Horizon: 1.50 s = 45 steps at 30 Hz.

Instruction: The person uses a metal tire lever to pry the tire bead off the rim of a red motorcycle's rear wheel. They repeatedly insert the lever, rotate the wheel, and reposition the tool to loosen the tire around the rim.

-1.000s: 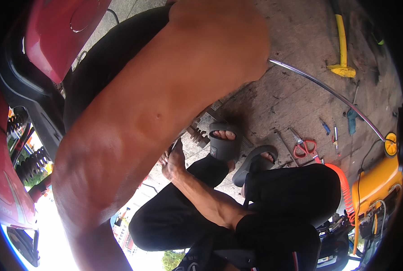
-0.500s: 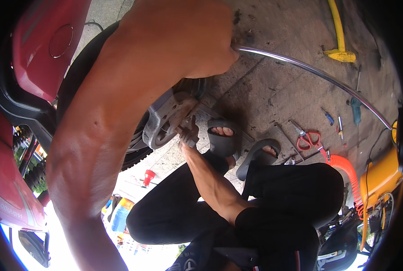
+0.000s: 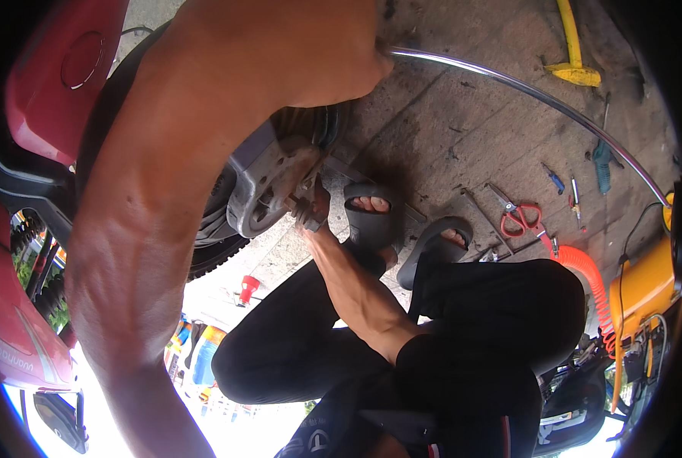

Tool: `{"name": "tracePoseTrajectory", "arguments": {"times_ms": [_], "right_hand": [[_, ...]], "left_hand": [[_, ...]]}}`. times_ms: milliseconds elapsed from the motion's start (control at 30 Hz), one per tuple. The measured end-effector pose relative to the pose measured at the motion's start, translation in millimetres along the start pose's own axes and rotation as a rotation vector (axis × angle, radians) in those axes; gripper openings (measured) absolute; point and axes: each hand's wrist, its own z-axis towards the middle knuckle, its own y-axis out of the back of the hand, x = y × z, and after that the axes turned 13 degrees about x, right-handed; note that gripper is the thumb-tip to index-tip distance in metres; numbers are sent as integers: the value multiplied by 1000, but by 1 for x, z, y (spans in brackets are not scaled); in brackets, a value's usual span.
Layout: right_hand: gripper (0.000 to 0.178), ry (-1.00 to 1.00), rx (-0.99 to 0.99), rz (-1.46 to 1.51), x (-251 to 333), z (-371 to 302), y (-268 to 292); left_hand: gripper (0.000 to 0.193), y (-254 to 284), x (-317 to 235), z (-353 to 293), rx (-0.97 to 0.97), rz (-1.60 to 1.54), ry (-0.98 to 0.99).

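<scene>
My left hand (image 3: 341, 61), at the far end of my bent arm, has its fingers curled around the end of a long shiny metal bar (image 3: 509, 80). From that fist the bar stretches right toward an orange machine. Below, my right hand (image 3: 310, 215) is closed at a greasy wheel hub (image 3: 261, 202); dark metal parts show by its fingers, but I cannot make out what it grips. The black tyre (image 3: 220, 259) beside the hub is partly hidden behind my left arm. Red bodywork (image 3: 54, 84) of a motorcycle stands on the left.
On the paved floor at right lie red-handled scissors (image 3: 520, 220), a teal-handled screwdriver (image 3: 602, 168) and a yellow hammer-like tool (image 3: 575, 74). A coiled red hose (image 3: 585, 278) runs by the orange machine (image 3: 646, 286). My sandalled feet (image 3: 371, 217) are close to the hub.
The whole view has shifted slightly. My left hand and the bar's near end have moved a little farther away and to the left. My right hand stays at the hub.
</scene>
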Motion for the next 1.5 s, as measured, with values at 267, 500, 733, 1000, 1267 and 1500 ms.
{"name": "tracePoseTrajectory", "arguments": {"times_ms": [267,500,733,1000,1267,1500], "right_hand": [[39,-162,96,236,25,-31,-8],[35,-733,277,211,74,-24,-11],[57,-206,371,222,24,-40,-2],[10,-2,97,265,-13,-40,4],[24,49,-58,-22,26,-21,1],[29,-176,-103,79,40,-23,-18]], "left_hand": [[38,3,-7,6,35,-2,108],[35,8,0,-2,21,-44,-9],[33,5,-2,-7,-18,-63,-18],[34,1,5,3,-8,-96,-39],[35,13,0,5,155,-92,82],[33,11,10,-1,32,-156,-160]]}}
